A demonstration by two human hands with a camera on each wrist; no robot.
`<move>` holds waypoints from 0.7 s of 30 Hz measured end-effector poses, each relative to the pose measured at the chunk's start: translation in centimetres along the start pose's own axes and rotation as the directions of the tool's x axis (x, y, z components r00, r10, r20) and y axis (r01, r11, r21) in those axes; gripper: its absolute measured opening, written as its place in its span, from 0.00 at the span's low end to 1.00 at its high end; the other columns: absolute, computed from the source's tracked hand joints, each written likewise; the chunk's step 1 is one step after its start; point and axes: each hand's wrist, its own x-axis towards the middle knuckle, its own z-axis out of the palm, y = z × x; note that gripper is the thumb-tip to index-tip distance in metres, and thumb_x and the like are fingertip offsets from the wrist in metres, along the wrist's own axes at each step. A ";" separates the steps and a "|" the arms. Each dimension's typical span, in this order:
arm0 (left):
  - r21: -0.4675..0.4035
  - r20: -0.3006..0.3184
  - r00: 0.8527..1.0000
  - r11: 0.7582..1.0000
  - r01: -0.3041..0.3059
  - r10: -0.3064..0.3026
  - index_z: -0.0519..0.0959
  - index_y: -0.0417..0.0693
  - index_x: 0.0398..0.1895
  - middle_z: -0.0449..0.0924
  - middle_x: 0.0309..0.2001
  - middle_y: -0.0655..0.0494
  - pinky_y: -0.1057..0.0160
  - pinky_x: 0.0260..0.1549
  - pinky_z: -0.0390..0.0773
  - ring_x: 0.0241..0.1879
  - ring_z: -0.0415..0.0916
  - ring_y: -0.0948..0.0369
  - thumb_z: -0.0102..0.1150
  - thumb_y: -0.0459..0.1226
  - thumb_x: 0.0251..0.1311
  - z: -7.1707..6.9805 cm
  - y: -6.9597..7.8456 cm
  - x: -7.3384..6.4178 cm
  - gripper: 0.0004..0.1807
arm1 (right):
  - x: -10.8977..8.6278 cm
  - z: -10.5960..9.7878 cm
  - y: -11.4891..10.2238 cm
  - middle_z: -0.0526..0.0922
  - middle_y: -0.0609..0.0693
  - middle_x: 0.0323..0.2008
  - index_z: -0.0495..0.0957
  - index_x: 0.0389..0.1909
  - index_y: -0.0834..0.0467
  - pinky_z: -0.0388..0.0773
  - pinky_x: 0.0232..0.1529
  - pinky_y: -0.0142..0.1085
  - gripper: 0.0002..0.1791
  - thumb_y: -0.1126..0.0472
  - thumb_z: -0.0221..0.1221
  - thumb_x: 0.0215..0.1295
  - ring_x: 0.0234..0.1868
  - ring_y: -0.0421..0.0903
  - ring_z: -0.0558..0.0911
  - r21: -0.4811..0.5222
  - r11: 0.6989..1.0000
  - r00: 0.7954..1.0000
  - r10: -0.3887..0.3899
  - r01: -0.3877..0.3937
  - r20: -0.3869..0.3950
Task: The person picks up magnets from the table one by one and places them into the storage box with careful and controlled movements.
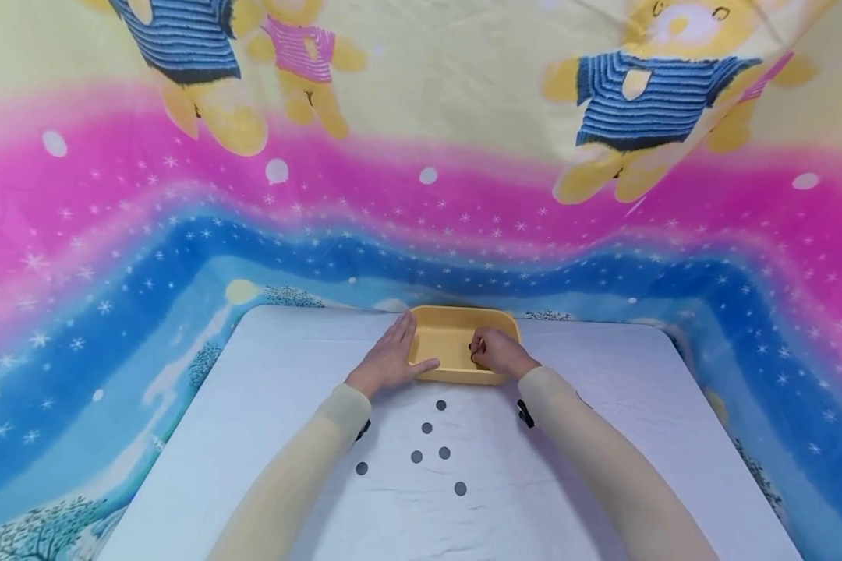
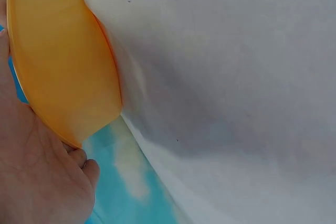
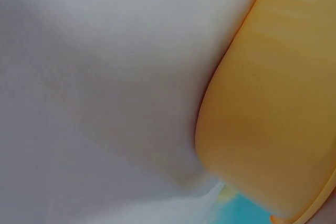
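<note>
A yellow rectangular box (image 1: 463,376) stands at the far edge of the white-covered table. My left hand (image 1: 390,356) rests on its left side in the head view, fingers straight along the rim and thumb spread over the front rim. The left wrist view shows that palm (image 2: 47,166) against the rim of the box. My right hand (image 1: 498,352) reaches over the box's right end, its fingers pinching a small dark disc (image 1: 473,355), partly hidden by the fingertips. In the right wrist view the box's outer wall (image 3: 268,114) shows and most of the hand is out of frame.
Several flat dark grey discs lie scattered on the white cloth before the box, one disc (image 1: 441,405) nearest it and another disc (image 1: 460,488) closer to me. A patterned curtain (image 1: 421,195) with bears rises behind the table (image 1: 288,351) and along its sides.
</note>
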 end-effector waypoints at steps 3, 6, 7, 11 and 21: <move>-0.004 -0.002 1.000 1.000 0.002 -0.002 0.35 0.41 0.88 0.27 0.89 0.48 0.54 0.85 0.40 0.88 0.31 0.51 0.44 0.76 0.70 0.0 0.0 0.0 0.64 | 0.0 0.0 0.0 0.83 0.51 0.35 0.80 0.42 0.59 0.78 0.34 0.38 0.04 0.65 0.67 0.74 0.32 0.48 0.79 -0.010 1.000 1.000 -0.001 0.001 0.000; -0.006 -0.007 1.000 1.000 -0.001 0.001 0.36 0.40 0.88 0.29 0.89 0.46 0.53 0.85 0.41 0.88 0.31 0.50 0.44 0.76 0.70 -0.1 0.1 -0.1 0.64 | 0.0 -0.1 0.1 0.84 0.50 0.36 0.80 0.42 0.59 0.78 0.33 0.39 0.05 0.64 0.67 0.74 0.32 0.47 0.79 -0.017 1.000 1.000 -0.008 0.008 0.004; -0.005 -0.009 1.000 1.000 0.000 0.000 0.36 0.40 0.88 0.29 0.89 0.46 0.53 0.84 0.41 0.88 0.32 0.50 0.44 0.76 0.70 -0.1 0.2 -0.1 0.64 | -0.1 -0.1 0.1 0.85 0.50 0.37 0.80 0.42 0.59 0.77 0.33 0.38 0.05 0.64 0.67 0.74 0.31 0.47 0.79 -0.021 1.000 1.000 -0.014 0.014 0.006; -0.012 -0.026 1.000 1.000 0.000 -0.001 0.37 0.39 0.88 0.31 0.89 0.44 0.52 0.84 0.41 0.87 0.33 0.48 0.46 0.74 0.71 -0.1 0.7 -0.4 0.63 | -0.3 -0.3 0.2 0.85 0.50 0.36 0.80 0.43 0.59 0.77 0.33 0.39 0.04 0.64 0.66 0.75 0.31 0.47 0.79 -0.030 0.999 1.000 -0.029 0.029 0.010; -0.003 -0.039 0.999 1.000 0.026 -0.026 0.38 0.39 0.88 0.31 0.89 0.44 0.51 0.85 0.42 0.87 0.33 0.48 0.44 0.75 0.71 0.3 1.4 -1.1 0.63 | -0.7 0.0 0.7 0.84 0.51 0.35 0.79 0.44 0.60 0.78 0.36 0.40 0.03 0.65 0.63 0.77 0.32 0.46 0.79 -0.039 0.995 0.994 -0.099 0.097 -0.047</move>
